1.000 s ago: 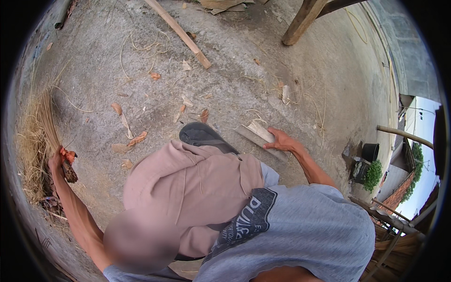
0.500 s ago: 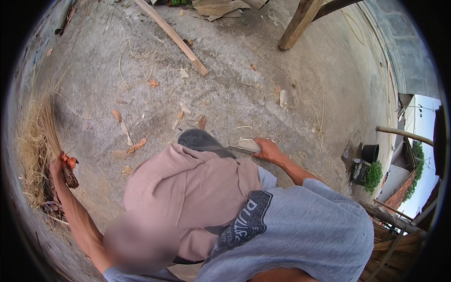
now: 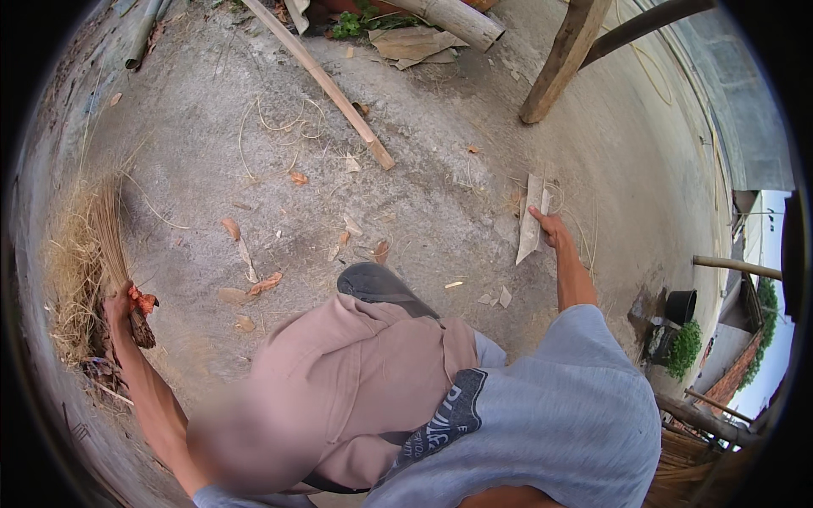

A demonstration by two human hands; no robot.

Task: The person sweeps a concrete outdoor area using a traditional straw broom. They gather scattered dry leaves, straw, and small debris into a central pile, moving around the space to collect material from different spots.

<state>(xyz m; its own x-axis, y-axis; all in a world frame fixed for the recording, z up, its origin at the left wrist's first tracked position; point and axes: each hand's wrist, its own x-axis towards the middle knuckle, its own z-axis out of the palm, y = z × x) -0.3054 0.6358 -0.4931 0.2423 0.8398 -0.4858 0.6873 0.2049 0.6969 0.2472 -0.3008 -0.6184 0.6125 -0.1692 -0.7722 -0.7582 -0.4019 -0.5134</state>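
Note:
At the left, my left hand (image 3: 118, 306) is closed round the bound end of a stick broom (image 3: 110, 229). An orange-red tie (image 3: 144, 300) wraps its handle. The broom's bristles point away from me, against a heap of dry straw (image 3: 69, 271). Stretched out to the right, my right hand (image 3: 552, 227) grips a flat, pale grey strip (image 3: 532, 241), long and thin like a piece of board or stiff sheet; its material I cannot make out. The strip is low at the concrete floor (image 3: 440, 212); whether it touches is unclear.
Dry leaves (image 3: 266, 284) and pale scraps (image 3: 505, 296) litter the floor. A wooden slat (image 3: 326, 85) lies ahead, with a bamboo pole (image 3: 457, 21) beyond. A wooden post (image 3: 555, 68) stands at front right. Black pots (image 3: 680, 306), one with a green plant, sit at right.
My right hand has swung outward to the right and away from my body, carrying the pale strip. My left hand keeps its hold on the broom. The whole view has shifted slightly.

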